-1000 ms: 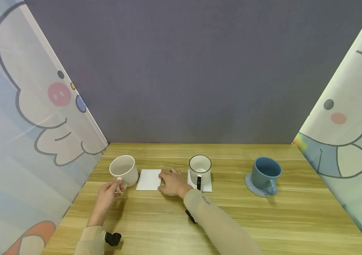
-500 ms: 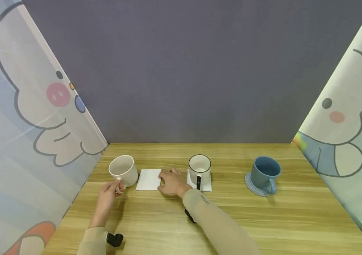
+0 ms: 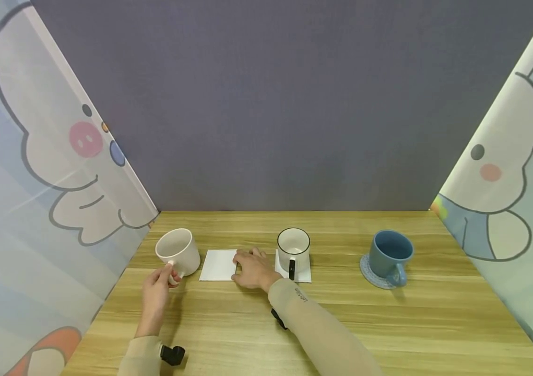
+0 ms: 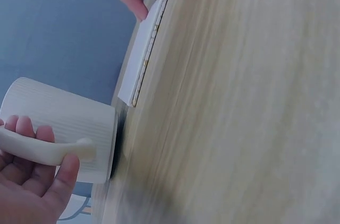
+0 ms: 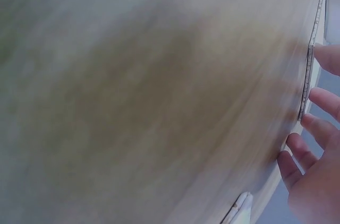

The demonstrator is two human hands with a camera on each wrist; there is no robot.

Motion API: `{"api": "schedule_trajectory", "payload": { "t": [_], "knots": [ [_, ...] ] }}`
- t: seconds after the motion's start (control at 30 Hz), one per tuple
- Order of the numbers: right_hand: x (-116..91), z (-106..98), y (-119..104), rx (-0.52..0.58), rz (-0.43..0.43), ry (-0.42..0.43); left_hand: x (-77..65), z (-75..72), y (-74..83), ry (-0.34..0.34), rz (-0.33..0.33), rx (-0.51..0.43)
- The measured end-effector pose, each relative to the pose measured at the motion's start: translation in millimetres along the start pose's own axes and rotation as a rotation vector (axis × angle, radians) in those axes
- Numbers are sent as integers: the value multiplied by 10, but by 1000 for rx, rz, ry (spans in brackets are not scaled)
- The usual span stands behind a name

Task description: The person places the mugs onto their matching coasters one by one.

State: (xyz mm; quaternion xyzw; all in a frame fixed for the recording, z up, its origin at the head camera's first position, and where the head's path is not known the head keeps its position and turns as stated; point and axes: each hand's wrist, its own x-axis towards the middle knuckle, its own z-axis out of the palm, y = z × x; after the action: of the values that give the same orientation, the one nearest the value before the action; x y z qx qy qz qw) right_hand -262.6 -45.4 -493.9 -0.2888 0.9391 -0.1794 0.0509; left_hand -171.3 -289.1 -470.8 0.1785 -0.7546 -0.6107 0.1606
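Note:
My left hand (image 3: 156,292) pinches the handle of a white ribbed mug (image 3: 186,259) at the left of the table. In the left wrist view, the thumb and curled fingers are around that handle (image 4: 37,148), and the mug stands close over the wood. Just to its right lies a white square coaster (image 3: 216,265). My right hand (image 3: 254,271) rests at the coaster's right side, loose fingers spread. Seen from the right wrist, several fingertips (image 5: 319,96) lie along the coaster edge (image 5: 306,83).
Right of my right hand, a white mug with a dark rim (image 3: 294,241) and black handle stands on another white coaster (image 3: 305,275). Farther right, a blue mug (image 3: 385,262) sits on a round blue coaster (image 3: 369,277). A grey panel (image 3: 294,130) borders the wooden table's (image 3: 266,334) back.
My left hand has shifted the white ribbed mug slightly to the left, away from the coaster. The right hand stays in place at the coaster.

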Motion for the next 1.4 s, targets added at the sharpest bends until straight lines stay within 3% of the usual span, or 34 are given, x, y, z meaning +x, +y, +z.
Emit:
{"api": "schedule_trajectory", "payload": {
  "t": [0.27, 0.67, 0.93, 1.2, 1.4],
  "knots": [
    [-13, 0, 11, 21, 10, -5, -68, -32, 9, -1, 12, -31],
    [-6, -3, 4, 15, 18, -11, -124, -5, 156, -15, -6, -48],
    [-5, 3, 9, 13, 20, -7, -143, 99, 197, -15, 37, -25],
    [7, 13, 12, 5, 25, -6, -172, 205, 198, -67, 46, 1],
    [7, 15, 7, 3, 29, -6, -195, 285, 187, -78, 67, -34]
  ]
}}
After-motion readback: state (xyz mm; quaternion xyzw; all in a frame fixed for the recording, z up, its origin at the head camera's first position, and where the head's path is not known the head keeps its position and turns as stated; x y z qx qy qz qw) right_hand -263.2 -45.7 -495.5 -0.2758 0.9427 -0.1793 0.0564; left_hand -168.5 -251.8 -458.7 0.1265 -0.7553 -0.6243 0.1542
